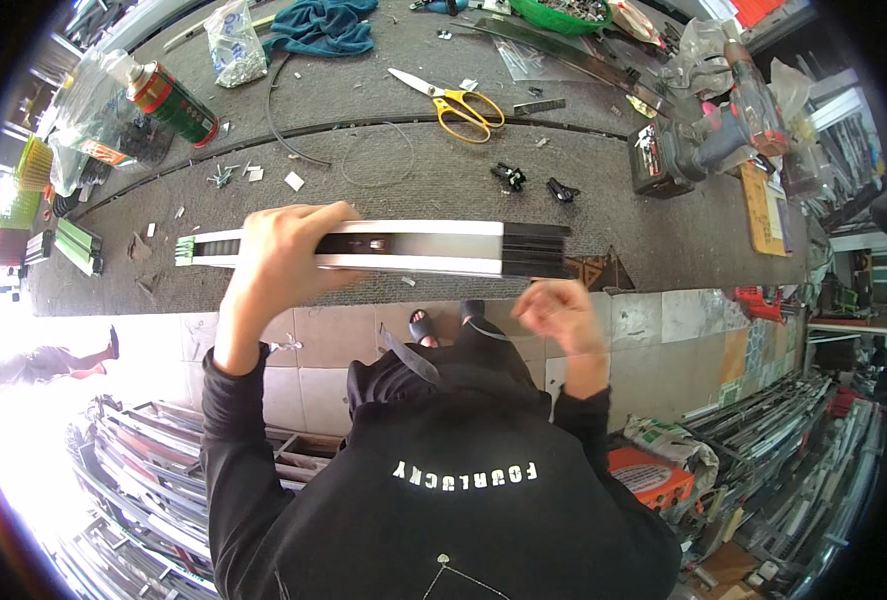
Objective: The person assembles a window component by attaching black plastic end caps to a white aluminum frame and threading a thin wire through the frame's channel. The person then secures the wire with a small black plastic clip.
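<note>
A long silver aluminium profile (434, 247) with a dark channel lies crosswise before me, over the front of the workbench. My left hand (286, 250) is closed around it left of its middle. Its right end is a black ribbed section (534, 250); the left tip looks green and white. Just below that black end is my right hand (562, 318), slightly blurred, with its fingers curled together. What it may hold is too small or hidden to make out. A small dark fitting sits inside the channel beside my left hand.
Yellow-handled scissors (454, 103), black plastic fittings (510, 177) and a cordless drill (709, 150) lie on the carpeted workbench (414, 180). A spray can (174, 103) and a blue cloth (324, 27) are at the back left. Stacked metal profiles (144, 480) fill the floor behind me.
</note>
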